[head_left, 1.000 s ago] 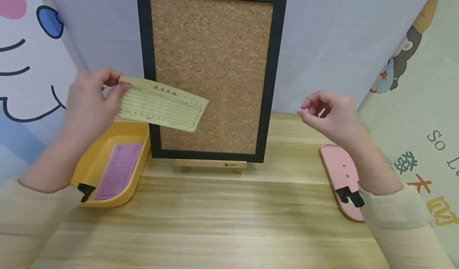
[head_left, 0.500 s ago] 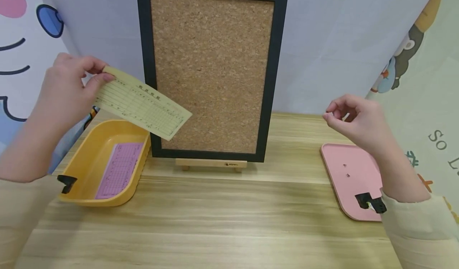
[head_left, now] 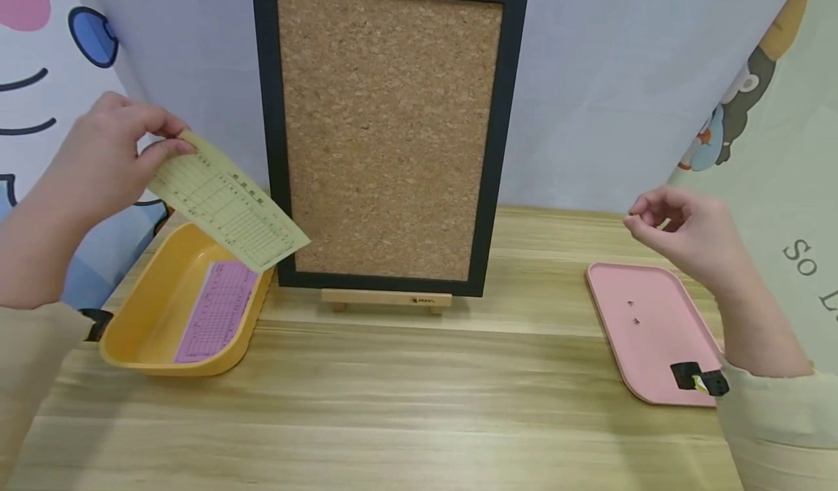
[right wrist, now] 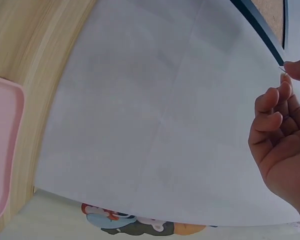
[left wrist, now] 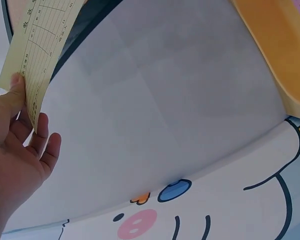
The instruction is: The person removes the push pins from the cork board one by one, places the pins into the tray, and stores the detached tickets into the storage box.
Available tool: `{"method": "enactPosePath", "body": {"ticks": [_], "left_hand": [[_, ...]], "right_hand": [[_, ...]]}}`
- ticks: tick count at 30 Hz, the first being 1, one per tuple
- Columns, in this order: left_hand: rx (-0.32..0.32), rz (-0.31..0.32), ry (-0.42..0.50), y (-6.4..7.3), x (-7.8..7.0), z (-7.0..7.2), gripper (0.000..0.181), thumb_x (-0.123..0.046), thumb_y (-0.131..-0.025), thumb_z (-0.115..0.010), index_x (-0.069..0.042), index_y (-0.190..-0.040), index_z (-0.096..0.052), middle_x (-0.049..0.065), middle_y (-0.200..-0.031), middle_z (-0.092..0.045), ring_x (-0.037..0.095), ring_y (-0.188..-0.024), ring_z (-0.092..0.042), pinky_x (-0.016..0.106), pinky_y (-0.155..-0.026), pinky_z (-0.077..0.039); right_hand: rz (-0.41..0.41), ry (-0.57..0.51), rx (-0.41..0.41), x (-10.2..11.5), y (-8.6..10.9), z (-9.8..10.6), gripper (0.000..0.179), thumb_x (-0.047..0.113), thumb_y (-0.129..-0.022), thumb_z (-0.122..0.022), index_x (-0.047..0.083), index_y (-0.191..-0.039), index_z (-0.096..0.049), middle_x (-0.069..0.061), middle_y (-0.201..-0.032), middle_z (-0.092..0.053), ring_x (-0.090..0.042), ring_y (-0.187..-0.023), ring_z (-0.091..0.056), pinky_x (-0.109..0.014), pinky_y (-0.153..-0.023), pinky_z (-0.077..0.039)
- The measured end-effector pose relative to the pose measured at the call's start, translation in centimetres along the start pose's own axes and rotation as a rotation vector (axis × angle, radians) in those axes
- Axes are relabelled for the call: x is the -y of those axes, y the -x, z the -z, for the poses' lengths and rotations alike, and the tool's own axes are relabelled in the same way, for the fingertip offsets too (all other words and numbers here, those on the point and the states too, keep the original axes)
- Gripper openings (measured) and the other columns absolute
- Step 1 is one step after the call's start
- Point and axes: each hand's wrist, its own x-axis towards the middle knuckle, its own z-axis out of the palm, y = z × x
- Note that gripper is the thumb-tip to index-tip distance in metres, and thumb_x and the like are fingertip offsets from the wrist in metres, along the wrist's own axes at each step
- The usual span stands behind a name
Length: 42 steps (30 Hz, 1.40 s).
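My left hand (head_left: 105, 160) pinches a yellow receipt slip (head_left: 229, 204) by its upper left corner, between thumb and fingers. The slip slants down to the right, its lower end overlapping the black frame of the corkboard (head_left: 393, 142) and the rim of the yellow tray in the head view. Off to the right, my right hand (head_left: 690, 236) is raised above the pink tray (head_left: 661, 345), thumb and index fingertip pressed together. A thin pin (right wrist: 282, 69) pokes out between those fingertips in the right wrist view; its head is hidden by the fingers.
The corkboard stands on a small wooden easel (head_left: 386, 299) at the table's back. A purple slip (head_left: 218, 309) lies in the yellow tray (head_left: 131, 364) at left. Two tiny pins (head_left: 636, 321) lie on the pink tray. Printed cloths rise behind and beside the wooden table (head_left: 406, 396).
My left hand has moved left with the yellow slip, which has come away from the corkboard and tilts more steeply. My right hand has shifted right and slightly down, still pinching.
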Motion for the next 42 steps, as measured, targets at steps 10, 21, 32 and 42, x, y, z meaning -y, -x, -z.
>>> {"method": "enactPosePath", "body": {"ticks": [10, 21, 32, 42], "left_hand": [[0.122, -0.068, -0.049, -0.8, 2.7, -0.8, 0.020, -0.012, -0.095, -0.056, 0.003, -0.105, -0.063, 0.021, -0.104, -0.047, 0.038, -0.102, -0.034, 0.034, -0.068, -0.041], [0.203, -0.152, -0.080, -1.4, 5.1, -2.3, 0.014, -0.005, -0.087, -0.065, 0.000, -0.099, -0.067, 0.018, -0.097, -0.052, 0.036, -0.098, -0.037, 0.046, -0.071, -0.043], [0.278, -0.152, -0.107, -1.5, 7.3, -4.3, 0.013, -0.006, -0.085, -0.068, -0.003, -0.097, -0.070, 0.014, -0.094, -0.056, 0.032, -0.095, -0.039, 0.036, -0.067, -0.044], [0.339, -0.186, -0.148, -1.6, 7.6, -6.2, 0.015, -0.009, -0.083, -0.070, -0.004, -0.097, -0.070, 0.013, -0.095, -0.064, 0.031, -0.093, -0.044, 0.044, -0.076, -0.040]], "right_hand": [[-0.054, 0.041, 0.002, -2.5, 0.7, 0.8, 0.010, 0.002, -0.080, -0.070, 0.004, -0.087, -0.063, 0.013, -0.065, -0.053, -0.002, -0.056, -0.046, -0.013, -0.050, -0.037], [-0.147, 0.044, 0.053, -5.3, 2.2, 0.5, 0.010, 0.006, -0.082, -0.070, 0.002, -0.088, -0.062, 0.011, -0.065, -0.054, -0.004, -0.058, -0.047, -0.019, -0.048, -0.036], [-0.213, 0.071, 0.107, -8.2, 3.6, 0.2, 0.016, 0.015, -0.088, -0.066, 0.002, -0.093, -0.061, 0.010, -0.068, -0.054, -0.005, -0.062, -0.047, -0.018, -0.050, -0.040], [-0.312, 0.032, 0.203, -10.9, 4.5, -0.1, 0.022, 0.017, -0.091, -0.063, -0.004, -0.098, -0.057, 0.010, -0.069, -0.056, -0.003, -0.061, -0.052, -0.019, -0.053, -0.044]]}}
